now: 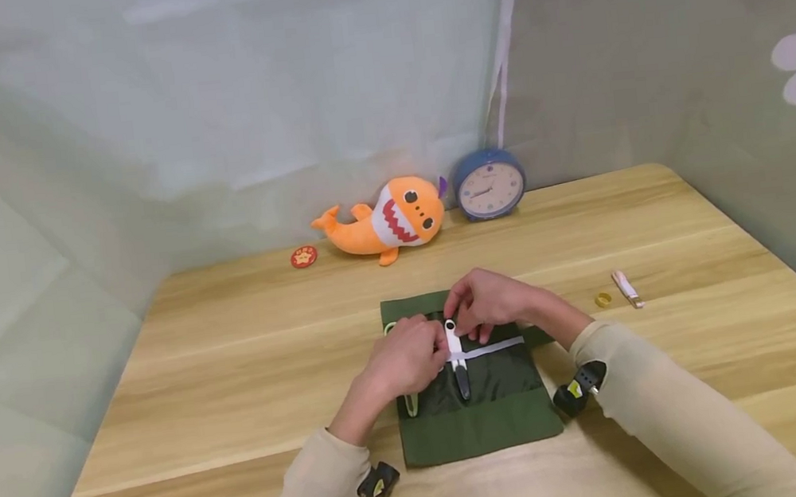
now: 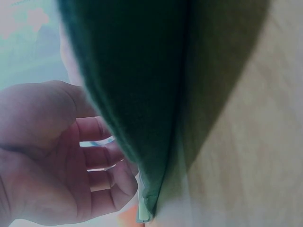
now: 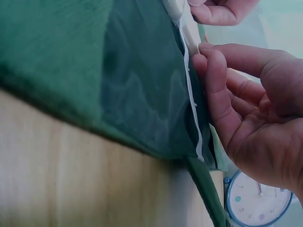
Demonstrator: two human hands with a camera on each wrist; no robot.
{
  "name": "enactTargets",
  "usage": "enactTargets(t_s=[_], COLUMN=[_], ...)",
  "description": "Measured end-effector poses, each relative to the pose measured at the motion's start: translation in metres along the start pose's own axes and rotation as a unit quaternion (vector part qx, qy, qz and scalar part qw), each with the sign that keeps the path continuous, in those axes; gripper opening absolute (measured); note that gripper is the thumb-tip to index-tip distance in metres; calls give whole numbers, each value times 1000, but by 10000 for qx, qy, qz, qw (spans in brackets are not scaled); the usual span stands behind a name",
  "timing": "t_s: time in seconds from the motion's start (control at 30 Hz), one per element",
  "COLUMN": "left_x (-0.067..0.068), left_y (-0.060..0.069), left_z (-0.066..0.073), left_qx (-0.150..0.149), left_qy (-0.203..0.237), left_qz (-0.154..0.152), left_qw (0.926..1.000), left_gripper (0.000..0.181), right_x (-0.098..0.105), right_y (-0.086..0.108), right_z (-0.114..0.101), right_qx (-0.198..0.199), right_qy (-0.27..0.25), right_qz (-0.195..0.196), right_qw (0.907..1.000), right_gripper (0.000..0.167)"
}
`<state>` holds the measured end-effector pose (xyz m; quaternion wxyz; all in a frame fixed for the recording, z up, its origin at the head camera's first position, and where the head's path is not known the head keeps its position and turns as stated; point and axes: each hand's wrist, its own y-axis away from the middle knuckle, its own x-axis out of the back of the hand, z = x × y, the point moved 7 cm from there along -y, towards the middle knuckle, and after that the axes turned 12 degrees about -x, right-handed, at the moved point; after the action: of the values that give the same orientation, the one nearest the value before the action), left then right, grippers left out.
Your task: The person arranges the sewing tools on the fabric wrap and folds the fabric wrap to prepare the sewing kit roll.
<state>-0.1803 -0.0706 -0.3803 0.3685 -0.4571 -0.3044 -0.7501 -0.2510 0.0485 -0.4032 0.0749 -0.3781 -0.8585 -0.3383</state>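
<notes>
A green fabric pouch [image 1: 484,432] lies unfolded on the table, with a white elastic band [image 1: 494,347] across it. Under the band sits a slim white tool with a black tip [image 1: 454,343], with a round hole at its upper end; its exact kind is unclear. My right hand [image 1: 492,299] pinches the tool's upper part between thumb and forefinger. From the other side, my left hand [image 1: 408,355] holds the tool with curled fingers, its fingertips partly hidden. A pale green tool [image 1: 411,405] is tucked at the pouch's left, mostly covered by the left hand.
To the right lie a gold-coloured ring [image 1: 603,300] and a nail clipper [image 1: 628,289]. Along the back stand an orange shark plush [image 1: 361,236] and a blue clock [image 1: 489,184], with a red round badge [image 1: 304,257] beside the plush. Fabric walls border the wooden table [image 1: 239,392].
</notes>
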Motion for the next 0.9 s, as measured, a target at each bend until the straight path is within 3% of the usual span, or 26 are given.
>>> enactTargets(t_s=[0.17,0.4,0.67,0.77,0.9], left_x=[-2,-2,2,4,5], left_y=[1,9,5,4,4], left_z=[1,3,4,3,2], left_qx=[-25,-2,-73,-95,-111], left_qy=[21,158,179,190,180], left_qz=[109,275,368,405,445], left_qw=[9999,9995,9991,9990,9988], left_gripper=[18,16,15,15,15], right_x=[19,69,135,146,147], right_y=[13,52,108,121,131], right_z=[4,28,84,106,128], right_qx=[270,412,-146,-369,-600], right_qy=[-140,-363,-50,76,176], right_qz=[313,1109,2509,2733,2731], right_qw=[9990,9923,9679,9612,9599], right_gripper=[22,30,34,36,35])
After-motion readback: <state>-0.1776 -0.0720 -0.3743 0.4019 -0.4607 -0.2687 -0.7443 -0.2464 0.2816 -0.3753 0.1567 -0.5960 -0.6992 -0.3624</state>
